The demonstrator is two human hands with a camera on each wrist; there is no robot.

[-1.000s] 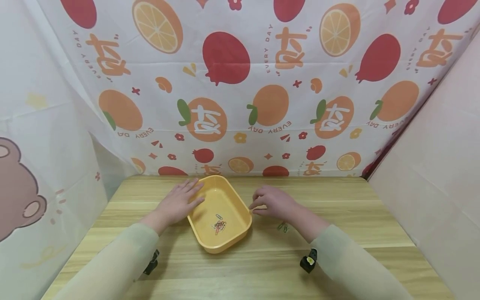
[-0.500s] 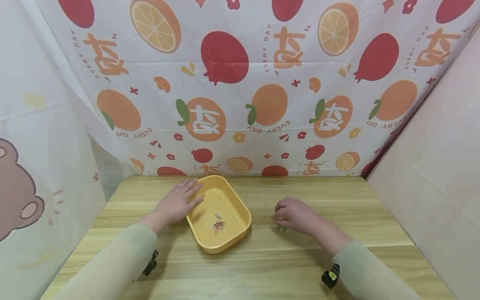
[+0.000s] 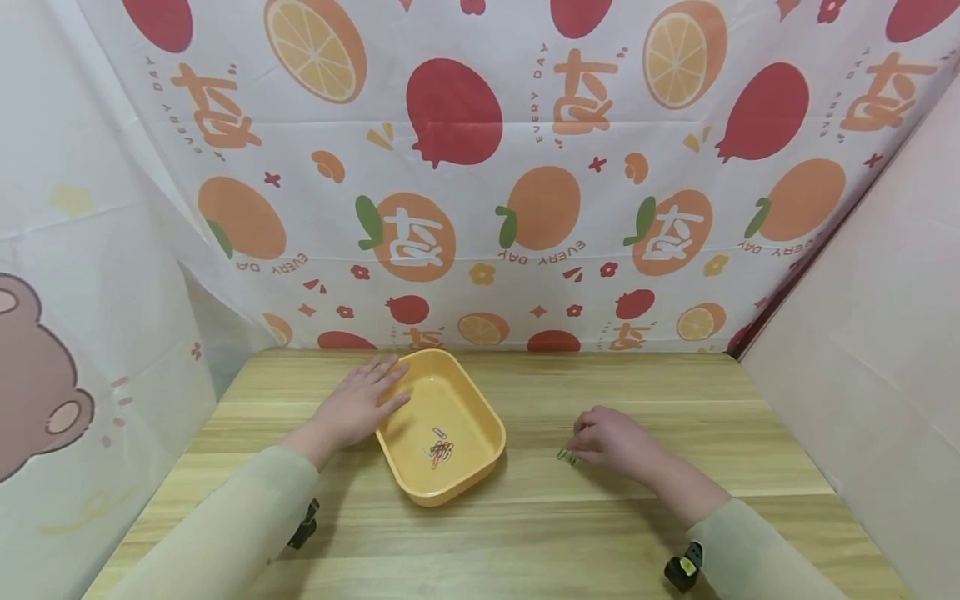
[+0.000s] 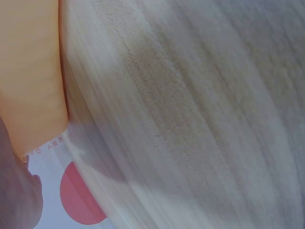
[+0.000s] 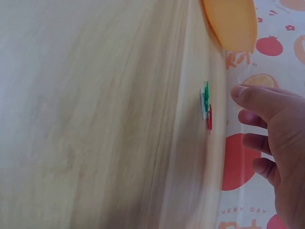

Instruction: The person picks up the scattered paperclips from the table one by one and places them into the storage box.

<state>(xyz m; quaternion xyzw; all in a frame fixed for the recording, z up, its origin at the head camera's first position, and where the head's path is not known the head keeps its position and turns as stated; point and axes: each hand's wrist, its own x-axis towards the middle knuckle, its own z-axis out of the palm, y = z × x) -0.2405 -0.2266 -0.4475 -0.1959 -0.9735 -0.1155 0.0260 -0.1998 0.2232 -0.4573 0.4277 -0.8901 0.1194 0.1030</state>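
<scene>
A yellow plastic tray [image 3: 446, 400] stands on the wooden table, with a small pile of coloured paper clips [image 3: 438, 452] near its front end. My left hand [image 3: 358, 407] rests over the tray's left rim, fingers spread and reaching inside; the left wrist view shows only part of that hand [image 4: 19, 191] beside the tray wall [image 4: 31, 71]. To the right of the tray, green paper clips [image 3: 567, 457] lie on the table below my right hand [image 3: 618, 443]. In the right wrist view a green paper clip [image 5: 207, 98], a whitish one and a red one lie together, apart from the bent, unclosed fingers.
The wooden table [image 3: 480, 550] runs back to a white cloth [image 3: 480, 200] printed with fruit. Plain pale cloth walls stand at both sides. A black wrist camera [image 3: 682, 568] sits under the right sleeve, another [image 3: 303, 527] under the left.
My right hand has moved away from the tray's right rim, rightward and toward me, to the paper clips on the table. My left hand stays on the tray.
</scene>
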